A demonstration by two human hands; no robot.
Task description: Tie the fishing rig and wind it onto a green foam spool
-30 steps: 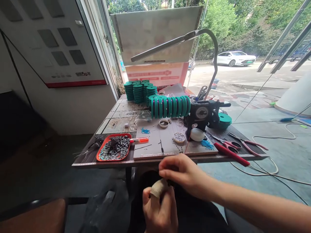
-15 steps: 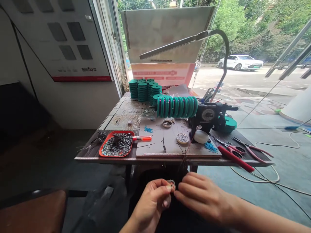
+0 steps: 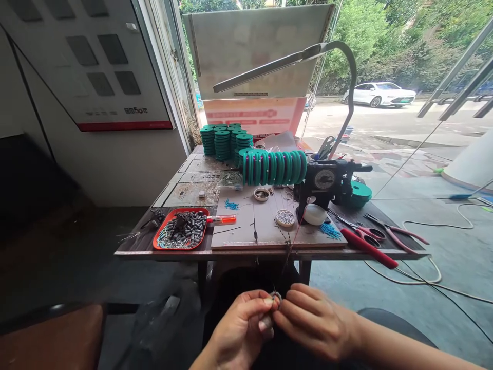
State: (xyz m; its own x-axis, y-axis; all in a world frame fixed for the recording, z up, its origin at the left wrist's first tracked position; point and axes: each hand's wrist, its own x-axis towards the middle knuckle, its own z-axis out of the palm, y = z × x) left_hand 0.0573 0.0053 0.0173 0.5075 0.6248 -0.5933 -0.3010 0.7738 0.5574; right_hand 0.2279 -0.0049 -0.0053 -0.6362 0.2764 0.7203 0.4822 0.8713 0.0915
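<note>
Daylight floods through the open shopfront onto the worktable [image 3: 162, 253]. Just below its front edge, over my lap, sits the small ring [image 3: 276, 296], a greyish little thing too small for me to read in detail. My left hand [image 3: 241, 331] has it pinched at the fingertips, thumb and forefinger closed on its left side. My right hand [image 3: 314, 321] comes in from the other side, fingertips closed on the same ring, so the two hands are touching there.

A thin thread [image 3: 293, 240] climbs from near the ring, over the table edge and across the pale board [image 3: 246, 226] towards the black winder [image 3: 325, 181]. Beside the winder's foot is a white egg-shaped lump [image 3: 315, 214], and just left of that a small round dish of beads [image 3: 285, 218]. Out of the winder's left side runs a row of green spools [image 3: 273, 167] on a rod, packed tight. More spools stand in stacks [image 3: 223, 141] at the far left corner.

On the left end of the table lies a red tray [image 3: 159, 237] heaped with grey metal sleeves (plenty of them). An orange pen [image 3: 221, 219] lies touching its right rim. Over on the right are red-handled pliers [image 3: 367, 246] and scissors [image 3: 365, 232], side by side near the edge.

Above it all a grey lamp arm [image 3: 285, 64] bends across, and a white car [image 3: 379, 93] is parked out on the road.
</note>
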